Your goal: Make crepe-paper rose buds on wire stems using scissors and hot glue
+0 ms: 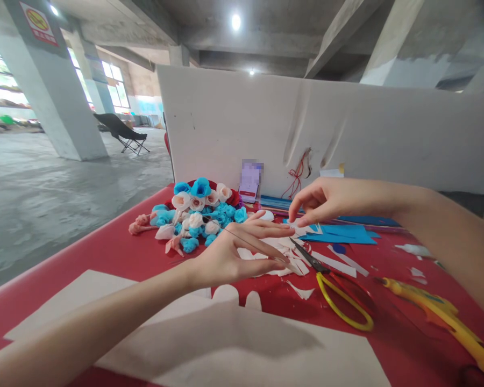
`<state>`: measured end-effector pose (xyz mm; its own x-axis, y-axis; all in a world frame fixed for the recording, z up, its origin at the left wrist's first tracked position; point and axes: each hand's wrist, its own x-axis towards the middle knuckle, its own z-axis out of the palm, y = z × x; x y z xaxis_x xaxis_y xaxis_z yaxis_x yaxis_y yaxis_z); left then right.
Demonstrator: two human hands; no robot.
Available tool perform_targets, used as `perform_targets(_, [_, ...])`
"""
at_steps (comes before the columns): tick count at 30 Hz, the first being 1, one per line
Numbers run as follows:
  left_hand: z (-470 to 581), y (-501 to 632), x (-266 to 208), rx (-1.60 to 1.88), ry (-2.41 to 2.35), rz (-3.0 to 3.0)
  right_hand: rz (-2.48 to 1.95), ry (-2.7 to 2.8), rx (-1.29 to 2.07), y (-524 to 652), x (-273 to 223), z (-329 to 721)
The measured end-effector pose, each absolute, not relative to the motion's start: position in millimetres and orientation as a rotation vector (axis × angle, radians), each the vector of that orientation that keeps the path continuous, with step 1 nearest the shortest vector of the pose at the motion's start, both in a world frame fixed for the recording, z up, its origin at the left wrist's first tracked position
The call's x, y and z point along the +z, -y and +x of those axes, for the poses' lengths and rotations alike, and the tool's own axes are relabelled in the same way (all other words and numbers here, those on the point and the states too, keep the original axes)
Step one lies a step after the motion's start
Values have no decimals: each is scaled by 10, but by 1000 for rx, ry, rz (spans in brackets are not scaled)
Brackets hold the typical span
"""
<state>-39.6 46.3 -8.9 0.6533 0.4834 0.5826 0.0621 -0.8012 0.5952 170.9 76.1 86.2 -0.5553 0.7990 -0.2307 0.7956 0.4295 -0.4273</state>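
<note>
From the head view, the left hand (229,258) is pinching a thin wire (246,242) between thumb and fingers above white paper scraps (282,258) on the red tabletop (105,252). The right hand (322,201) is nipping a white paper petal (297,224) with nearly closed fingers. Paper flowers (197,215) are lying piled beside them, yellow-handled scissors (334,290) nearby.

Paper flowers (197,212) heaped at table's (116,250) far left; paper scraps (284,258) just right of them, under both hands; scissors (334,293) right of scraps; glue gun (447,317) farther right; partition board (347,129) behind all.
</note>
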Motion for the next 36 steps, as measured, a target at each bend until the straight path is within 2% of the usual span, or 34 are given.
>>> perform_targets(7, [-404, -470, -100, 1013, -464, 2335, -1367, 2480, 649, -661, 853, 1603])
perform_targets(23, [-408, -488, -107, 1026, -470, 2187, -1214, 2597, 413, -622, 740, 1505])
perform_targets(36, [-443, -643, -130, 1072, -581, 1935, -1497, 2642, 397, -840, 658, 1863])
